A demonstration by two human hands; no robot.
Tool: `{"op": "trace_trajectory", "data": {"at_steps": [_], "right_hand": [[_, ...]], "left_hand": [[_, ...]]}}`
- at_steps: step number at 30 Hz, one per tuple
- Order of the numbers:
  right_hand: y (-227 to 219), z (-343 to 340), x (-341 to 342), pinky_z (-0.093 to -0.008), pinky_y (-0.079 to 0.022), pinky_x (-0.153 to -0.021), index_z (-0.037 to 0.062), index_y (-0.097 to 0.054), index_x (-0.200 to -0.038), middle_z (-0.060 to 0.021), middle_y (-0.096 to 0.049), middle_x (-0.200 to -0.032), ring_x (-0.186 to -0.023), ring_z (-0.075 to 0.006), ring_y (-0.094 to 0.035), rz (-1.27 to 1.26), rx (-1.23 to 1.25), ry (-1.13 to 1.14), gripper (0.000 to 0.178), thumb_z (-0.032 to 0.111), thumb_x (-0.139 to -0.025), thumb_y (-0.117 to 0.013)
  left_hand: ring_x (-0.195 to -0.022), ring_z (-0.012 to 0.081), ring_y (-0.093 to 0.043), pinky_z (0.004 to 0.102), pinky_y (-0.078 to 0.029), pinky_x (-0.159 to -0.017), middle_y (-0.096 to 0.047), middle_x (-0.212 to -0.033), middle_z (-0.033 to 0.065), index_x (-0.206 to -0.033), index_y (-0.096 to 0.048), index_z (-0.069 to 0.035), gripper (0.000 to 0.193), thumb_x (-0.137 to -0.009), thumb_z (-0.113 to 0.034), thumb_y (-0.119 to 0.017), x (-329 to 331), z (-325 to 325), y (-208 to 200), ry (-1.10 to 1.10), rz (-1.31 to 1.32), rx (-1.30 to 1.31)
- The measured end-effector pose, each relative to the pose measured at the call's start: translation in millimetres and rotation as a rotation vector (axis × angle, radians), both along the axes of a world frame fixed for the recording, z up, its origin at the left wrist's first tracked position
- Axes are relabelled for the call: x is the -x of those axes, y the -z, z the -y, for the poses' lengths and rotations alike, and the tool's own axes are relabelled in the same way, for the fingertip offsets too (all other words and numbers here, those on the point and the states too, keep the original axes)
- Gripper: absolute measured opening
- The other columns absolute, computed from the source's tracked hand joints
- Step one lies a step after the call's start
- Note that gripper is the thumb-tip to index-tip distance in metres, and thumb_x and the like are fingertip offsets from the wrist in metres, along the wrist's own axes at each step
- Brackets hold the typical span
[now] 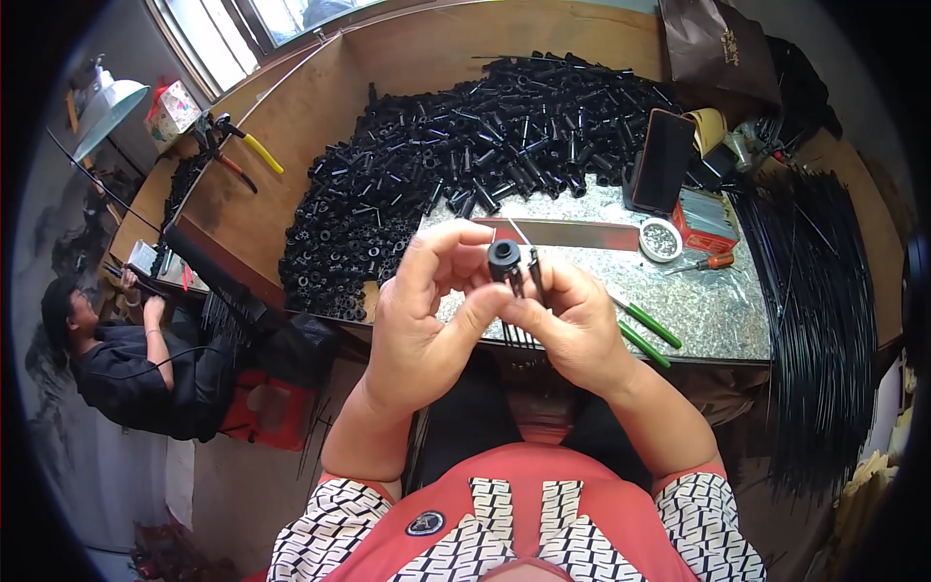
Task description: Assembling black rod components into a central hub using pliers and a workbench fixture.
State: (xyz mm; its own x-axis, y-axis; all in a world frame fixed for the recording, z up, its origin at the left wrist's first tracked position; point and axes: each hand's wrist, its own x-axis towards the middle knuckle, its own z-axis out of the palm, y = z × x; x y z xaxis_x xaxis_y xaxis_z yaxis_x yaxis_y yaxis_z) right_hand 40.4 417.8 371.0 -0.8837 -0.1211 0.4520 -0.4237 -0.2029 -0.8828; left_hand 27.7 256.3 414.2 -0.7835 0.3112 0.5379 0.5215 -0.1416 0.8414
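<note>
In front of my chest, over the near edge of the worktop, a round black plastic hub is held up with its stepped end facing me. My left hand curls around its left side, thumb beneath it and index finger above. On the other side my right hand pinches several thin black ribs beside the hub, its thumb meeting the left thumb. More thin ribs hang below the thumbs. How the ribs join the hub is hidden by my fingers.
Behind my hands lies a big heap of black tubular parts. Green-handled pliers, a white dish, a screwdriver and a phone are at right, beside bundled black rods. Another person sits at left.
</note>
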Motion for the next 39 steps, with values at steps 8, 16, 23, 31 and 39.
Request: {"op": "trace_trajectory", "data": {"at_steps": [8, 16, 23, 31, 39], "right_hand": [[28.7, 26.1, 1.9, -0.0252, -0.043, -0.074, 0.0038, -0.057, -0.087, -0.0012, -0.056, -0.089, -0.082, -0.0090, -0.052, -0.025, -0.011, -0.174, 0.009, 0.008, -0.089, -0.065], [51.0, 43.5, 7.9, -0.0220, -0.045, -0.073, 0.0042, -0.057, -0.095, 0.0010, -0.057, -0.095, -0.086, -0.0052, -0.054, 0.231, 0.348, -0.400, 0.008, 0.005, -0.090, -0.063], [57.3, 44.4, 11.3, -0.0208, -0.046, -0.073, 0.0052, -0.057, -0.094, 0.0022, -0.060, -0.091, -0.083, -0.0043, -0.055, 0.425, 0.305, -0.414, 0.009, 0.005, -0.089, -0.065], [61.1, 47.6, 8.9, -0.0184, -0.043, -0.066, 0.0054, -0.055, -0.091, 0.0034, -0.057, -0.084, -0.076, -0.0025, -0.053, 0.502, 0.332, -0.367, 0.013, 0.007, -0.088, -0.068], [54.1, 43.8, 3.5, -0.0189, -0.045, -0.074, 0.0057, -0.054, -0.092, 0.0027, -0.056, -0.091, -0.084, -0.0038, -0.054, 0.492, 0.359, -0.456, 0.015, 0.006, -0.087, -0.068]], "left_hand": [[-0.089, 0.0114, -0.060, 0.0247, -0.046, -0.082, -0.064, -0.098, 0.0077, -0.108, -0.062, 0.004, 0.032, -0.078, 0.002, -0.071, 6.9, 44.5, 0.8, -0.062, -0.091, 0.454], [-0.089, 0.0094, -0.062, 0.0225, -0.047, -0.081, -0.066, -0.095, 0.0059, -0.112, -0.057, 0.004, 0.035, -0.080, 0.004, -0.070, -0.7, 50.6, 14.7, -0.047, 0.203, 0.285], [-0.089, 0.0084, -0.063, 0.0221, -0.051, -0.079, -0.069, -0.098, 0.0080, -0.116, -0.055, 0.005, 0.036, -0.082, 0.005, -0.067, -6.0, 46.2, 24.4, -0.196, 0.164, 0.444], [-0.083, 0.0103, -0.065, 0.0208, -0.052, -0.074, -0.069, -0.091, 0.0092, -0.105, -0.059, 0.005, 0.027, -0.080, 0.007, -0.068, -10.8, 34.4, 37.2, -0.330, 0.283, 0.253], [-0.082, 0.0102, -0.066, 0.0217, -0.052, -0.073, -0.069, -0.091, 0.0086, -0.106, -0.063, 0.005, 0.027, -0.080, 0.009, -0.065, -5.1, 47.3, 42.4, -0.208, 0.087, 0.338]]}}
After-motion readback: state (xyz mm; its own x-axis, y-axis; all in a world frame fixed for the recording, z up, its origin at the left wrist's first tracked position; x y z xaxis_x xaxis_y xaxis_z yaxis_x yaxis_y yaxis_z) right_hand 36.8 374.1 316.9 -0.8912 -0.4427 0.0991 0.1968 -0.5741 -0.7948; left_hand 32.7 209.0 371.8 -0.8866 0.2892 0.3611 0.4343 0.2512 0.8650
